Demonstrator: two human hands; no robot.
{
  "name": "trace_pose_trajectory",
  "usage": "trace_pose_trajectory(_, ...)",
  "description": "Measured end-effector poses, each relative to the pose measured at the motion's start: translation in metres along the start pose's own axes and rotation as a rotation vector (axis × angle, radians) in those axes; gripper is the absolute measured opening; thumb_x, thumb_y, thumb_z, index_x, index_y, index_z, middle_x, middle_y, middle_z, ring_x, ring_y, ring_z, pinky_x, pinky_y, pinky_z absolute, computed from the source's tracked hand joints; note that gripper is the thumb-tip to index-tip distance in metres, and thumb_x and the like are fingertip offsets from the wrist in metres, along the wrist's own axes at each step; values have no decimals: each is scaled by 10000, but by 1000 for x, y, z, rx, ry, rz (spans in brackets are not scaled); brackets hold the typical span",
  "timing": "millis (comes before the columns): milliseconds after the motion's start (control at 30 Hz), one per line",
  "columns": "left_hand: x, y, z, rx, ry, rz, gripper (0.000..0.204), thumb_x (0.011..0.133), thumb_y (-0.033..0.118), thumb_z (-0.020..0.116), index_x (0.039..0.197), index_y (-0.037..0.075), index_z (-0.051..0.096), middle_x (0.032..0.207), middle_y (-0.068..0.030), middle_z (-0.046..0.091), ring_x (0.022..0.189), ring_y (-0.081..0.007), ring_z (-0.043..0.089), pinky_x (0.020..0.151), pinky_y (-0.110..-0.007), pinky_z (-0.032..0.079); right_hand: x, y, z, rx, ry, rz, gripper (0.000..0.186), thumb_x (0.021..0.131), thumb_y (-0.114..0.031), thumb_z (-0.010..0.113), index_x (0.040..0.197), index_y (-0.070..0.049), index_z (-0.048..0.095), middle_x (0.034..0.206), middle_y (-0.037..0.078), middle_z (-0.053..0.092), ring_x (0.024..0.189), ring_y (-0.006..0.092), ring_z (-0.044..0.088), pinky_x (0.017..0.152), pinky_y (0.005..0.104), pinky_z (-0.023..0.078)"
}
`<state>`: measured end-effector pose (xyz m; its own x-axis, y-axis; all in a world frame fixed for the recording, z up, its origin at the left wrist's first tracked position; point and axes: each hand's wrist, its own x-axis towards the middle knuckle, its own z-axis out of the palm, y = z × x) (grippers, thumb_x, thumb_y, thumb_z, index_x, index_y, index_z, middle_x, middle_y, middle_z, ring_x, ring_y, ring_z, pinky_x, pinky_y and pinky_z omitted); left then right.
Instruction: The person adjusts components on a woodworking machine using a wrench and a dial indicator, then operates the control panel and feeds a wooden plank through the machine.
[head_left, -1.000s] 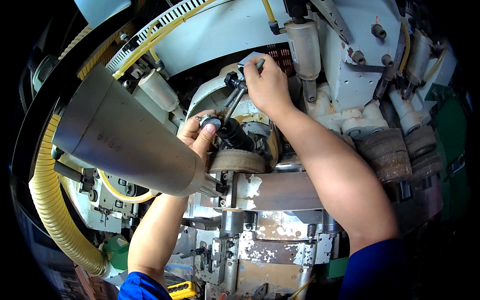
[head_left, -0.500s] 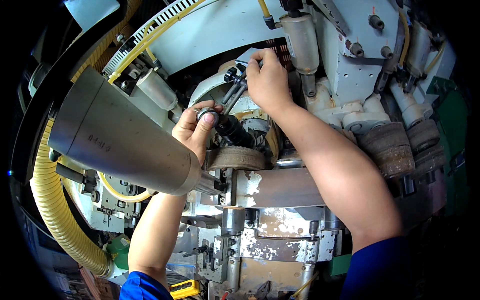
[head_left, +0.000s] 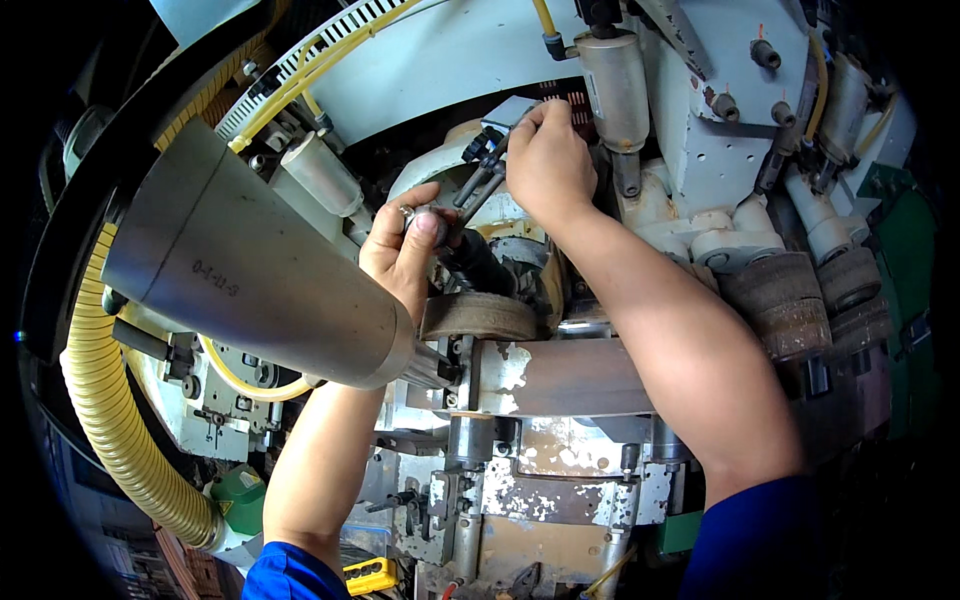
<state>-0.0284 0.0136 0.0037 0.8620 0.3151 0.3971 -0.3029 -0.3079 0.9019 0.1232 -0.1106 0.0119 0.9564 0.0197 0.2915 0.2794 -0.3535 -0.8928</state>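
the right hand [head_left: 548, 160] was closed around the upper end of a slim dark tool [head_left: 478, 185], whose long axis ran on a slant from upper right, by the hand, down and left into the middle of the machine. the left hand [head_left: 405, 250] pinched a small metal piece [head_left: 413, 213] between thumb and fingers [head_left: 428, 228] at the tool's lower end, just above a worn round wheel [head_left: 478, 317] and beside the big grey cone-shaped duct [head_left: 250, 270].

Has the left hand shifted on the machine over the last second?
Barely: the left hand stays on the dark part beside the brown wheel; only its thumb has shifted slightly.
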Motion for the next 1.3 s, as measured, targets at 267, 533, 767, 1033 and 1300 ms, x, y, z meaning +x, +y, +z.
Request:
trace_pose_trajectory(267, -1, -3, 5, 25, -13, 30, 331, 1130, 257, 482, 1356, 29, 563, 1082, -68, 661, 943, -124, 586, 853, -302, 509, 1, -1, 5, -15, -1, -25, 270, 1031, -274, 518, 1191, -56, 503, 1033, 269, 721, 1014, 473, 685, 889, 561, 523)
trace_pose_trajectory(533, 4, -4, 7, -1, -5, 35, 321, 1125, 260, 499, 1330, 27, 579, 1063, -59, 660, 923, -115, 577, 846, -291, 501, 10, 6, 7, -31, 57, -56, 323, 1065, -274, 462, 1210, 15, 451, 1066, 284, 718, 993, 464, 709, 869, 564, 552)
trace_pose_trajectory(767, -2, 3, 3, 247, -13, -21, 476, 1066, 258, 624, 1472, 46, 493, 1131, -56, 661, 1016, -128, 596, 890, -290, 504, 7, 3, 3, -69, -1, 5, 376, 1081, -287, 424, 1259, 45, 440, 1089, 294, 714, 1027, 466, 703, 904, 568, 541)
trace_pose_trajectory(1033, -6, -8, 11, 115, 138, 48, 706, 894, -83, 748, 1513, 38, 431, 1233, -121, 664, 1030, -139, 649, 917, -265, 556, 10, 9, 11, 24, 55, 11, 279, 1075, -262, 426, 1225, -30, 471, 1090, 269, 714, 1033, 459, 697, 900, 562, 535)
trace_pose_trajectory(1300, -6, -11, 13, 277, 168, 108, 639, 902, -80, 740, 1478, 20, 482, 1205, -119, 690, 1059, -145, 653, 924, -276, 553, 11, 9, 10, 66, 90, 0, 244, 1042, -232, 468, 1174, -33, 520, 1060, 268, 716, 1025, 473, 689, 900, 560, 531)
